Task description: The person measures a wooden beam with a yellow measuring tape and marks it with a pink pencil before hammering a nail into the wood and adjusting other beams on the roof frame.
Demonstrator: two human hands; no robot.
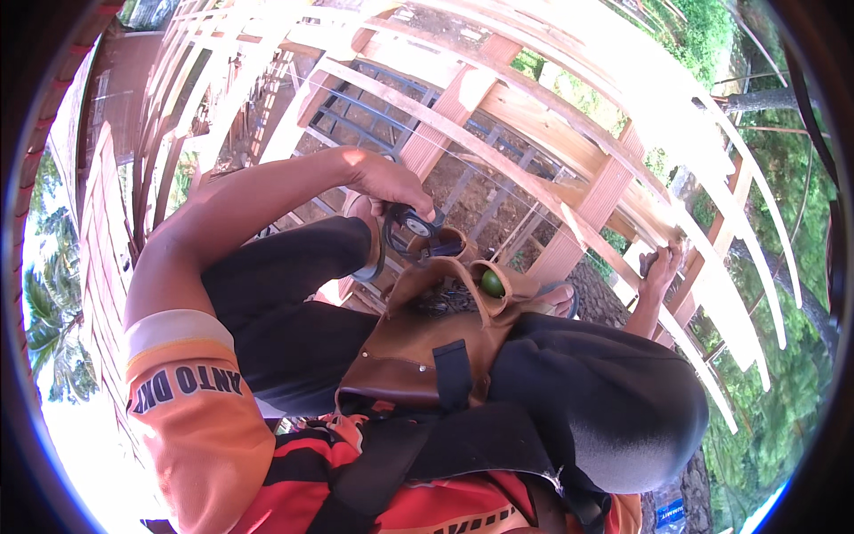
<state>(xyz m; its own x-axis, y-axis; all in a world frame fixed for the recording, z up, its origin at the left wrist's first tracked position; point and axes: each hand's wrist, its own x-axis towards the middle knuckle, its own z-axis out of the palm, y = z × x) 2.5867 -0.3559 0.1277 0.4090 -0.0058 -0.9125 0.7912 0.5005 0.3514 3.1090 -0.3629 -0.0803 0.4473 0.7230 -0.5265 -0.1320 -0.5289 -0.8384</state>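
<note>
My left hand (pixel 396 185) is closed around a black tool with a round grey hub (pixel 416 222), kind unclear, just above the front pocket of a brown leather tool pouch (pixel 391 369). The pouch lies between my thighs. Its middle pocket holds many nails (pixel 442 301), and a round green object (pixel 492 284) sits in the right pocket. Far out to the right, my right hand (pixel 659 269) has its fingers bent over a wooden batten (pixel 614 246). A dark patch between its thumb and fingers is too small to make out.
I squat high on a timber frame of battens crossing thick rafters (pixel 449 120), with wide gaps between them. Metal bars (pixel 356 111) and brown ground show below. A thin line (pixel 405 122) runs across the timbers. A tree trunk (pixel 607 298) and greenery (pixel 774 427) are at right.
</note>
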